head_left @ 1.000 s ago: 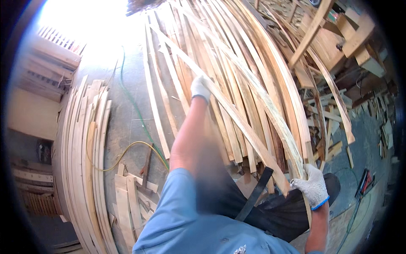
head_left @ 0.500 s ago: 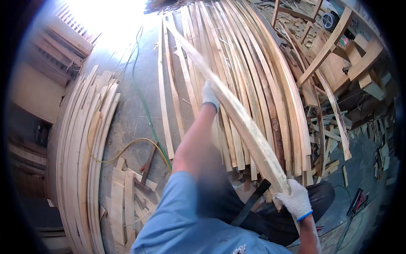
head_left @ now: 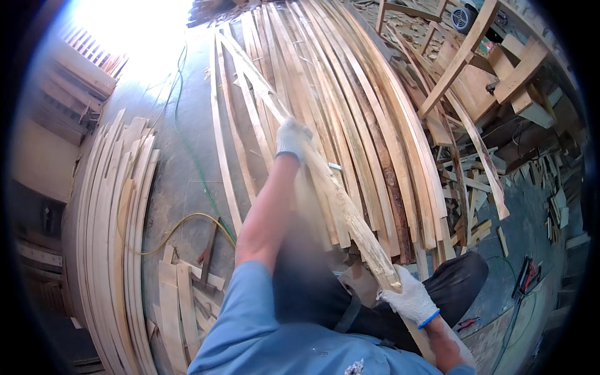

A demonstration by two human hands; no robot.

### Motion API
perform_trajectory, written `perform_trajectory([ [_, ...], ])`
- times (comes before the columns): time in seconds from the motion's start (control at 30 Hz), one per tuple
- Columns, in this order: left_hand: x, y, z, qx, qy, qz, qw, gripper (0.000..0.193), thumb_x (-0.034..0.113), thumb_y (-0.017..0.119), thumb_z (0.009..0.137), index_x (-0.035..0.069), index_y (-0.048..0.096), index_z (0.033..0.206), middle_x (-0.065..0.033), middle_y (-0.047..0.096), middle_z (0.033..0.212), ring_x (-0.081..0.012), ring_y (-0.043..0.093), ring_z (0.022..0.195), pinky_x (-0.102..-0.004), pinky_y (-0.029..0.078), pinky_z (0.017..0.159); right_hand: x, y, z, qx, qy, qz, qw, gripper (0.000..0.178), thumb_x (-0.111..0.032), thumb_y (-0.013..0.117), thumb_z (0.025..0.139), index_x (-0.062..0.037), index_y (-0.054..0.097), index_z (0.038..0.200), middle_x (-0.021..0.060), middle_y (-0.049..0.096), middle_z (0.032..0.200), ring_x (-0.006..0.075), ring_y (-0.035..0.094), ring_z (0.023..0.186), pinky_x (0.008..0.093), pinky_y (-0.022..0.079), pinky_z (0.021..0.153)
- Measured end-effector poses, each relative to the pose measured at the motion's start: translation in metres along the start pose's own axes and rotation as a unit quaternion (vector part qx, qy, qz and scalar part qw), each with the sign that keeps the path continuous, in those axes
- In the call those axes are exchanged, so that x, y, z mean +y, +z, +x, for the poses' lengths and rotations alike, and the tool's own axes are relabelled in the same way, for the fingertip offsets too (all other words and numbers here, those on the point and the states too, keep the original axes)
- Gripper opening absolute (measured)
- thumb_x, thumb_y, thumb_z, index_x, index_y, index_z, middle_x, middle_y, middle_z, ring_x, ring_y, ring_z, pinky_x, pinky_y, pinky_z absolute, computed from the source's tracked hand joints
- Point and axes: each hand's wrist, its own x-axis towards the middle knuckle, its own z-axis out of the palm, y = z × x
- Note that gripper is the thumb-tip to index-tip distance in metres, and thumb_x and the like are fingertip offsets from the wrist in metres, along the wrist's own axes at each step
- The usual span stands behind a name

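The left hand, in a white knitted glove (head_left: 292, 137), has its fingers closed around a long, pale, rough-faced wooden strip (head_left: 356, 228) partway along its length. The right hand, in a white knitted glove with a blue cuff edge (head_left: 409, 297), grips the same strip toward its near end, close to the body; the exact placement of its fingertips underneath is hidden. The strip slants from the upper left, above the floor stock, down to the wearer's lap. Its upper face is uneven and splintery between the hands.

Beneath and to the right of the strip, a broad row of long, pale wooden strips (head_left: 369, 150) lies on the grey floor (head_left: 190, 187), roughly side by side. One brown, bark-edged strip (head_left: 395, 212) lies among them.

To the left stands a separate stack of long, pale, flat boards (head_left: 112, 225). Short, flat wooden offcuts (head_left: 178, 300) lie between that stack and the wearer. A thin green hose (head_left: 199, 164) and a yellow hose (head_left: 169, 240) run across the floor nearby.

At upper right are an angled wooden framework (head_left: 462, 59) and a round, grey, grilled motor housing (head_left: 462, 20). A small red-handled tool (head_left: 467, 324) lies right of the right hand.
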Motion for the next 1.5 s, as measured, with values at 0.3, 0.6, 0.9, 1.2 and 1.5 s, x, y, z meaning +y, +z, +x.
perform_trajectory([
  [0.3,-0.045,0.104,-0.05,-0.082,0.033,0.103,0.991,0.029,0.039,0.061,0.106,0.01,0.06,0.104,-0.0093,0.063,0.095,-0.0237,0.063,0.081,-0.0421,0.057,0.081,0.013,-0.02,0.013,-0.078,0.063,0.199,0.975,0.041,-0.009,0.075,0.09,0.0029,0.06,0.126,0.0084,0.07,0.088,0.0162,0.069,0.071,0.0326,0.059,0.067],
  [0.6,-0.133,-0.044,0.008,-0.199,0.153,0.896,0.366,0.032,0.031,0.062,0.099,0.001,0.071,0.107,-0.0181,0.072,0.09,-0.0305,0.072,0.093,-0.0426,0.054,0.077,-0.018,-0.059,0.061,-0.071,0.091,0.21,0.971,0.045,-0.013,0.079,0.092,0.003,0.059,0.128,0.0086,0.069,0.09,0.0174,0.069,0.068,0.0338,0.06,0.059],
  [0.9,-0.24,-0.031,-0.094,-0.055,0.047,0.812,0.579,0.032,0.031,0.062,0.099,0.002,0.071,0.108,-0.0185,0.072,0.095,-0.0322,0.072,0.096,-0.0438,0.054,0.08,0.013,-0.028,0.062,-0.06,0.015,0.135,0.989,0.043,-0.018,0.08,0.093,0.0018,0.058,0.125,0.0094,0.069,0.083,0.016,0.07,0.067,0.0344,0.059,0.06],
  [1.2,-0.215,-0.057,-0.07,-0.031,-0.014,0.787,0.616,0.031,0.031,0.063,0.098,0.002,0.071,0.109,-0.019,0.073,0.099,-0.0339,0.071,0.099,-0.045,0.054,0.084,0.019,-0.025,0.057,-0.032,-0.007,0.105,0.994,0.049,-0.029,0.082,0.091,0.0029,0.062,0.123,0.0151,0.074,0.091,0.0228,0.073,0.079,0.0371,0.06,0.073],
  [1.5,-0.217,-0.065,-0.065,-0.032,-0.042,0.758,0.65,0.031,0.031,0.064,0.098,0.003,0.071,0.109,-0.0194,0.073,0.103,-0.0356,0.071,0.102,-0.0462,0.055,0.088,-0.006,-0.038,0.051,-0.066,0.035,0.092,0.993,0.062,-0.044,0.082,0.087,0.0022,0.068,0.125,0.0257,0.075,0.109,0.04,0.073,0.107,0.0456,0.055,0.093],
])
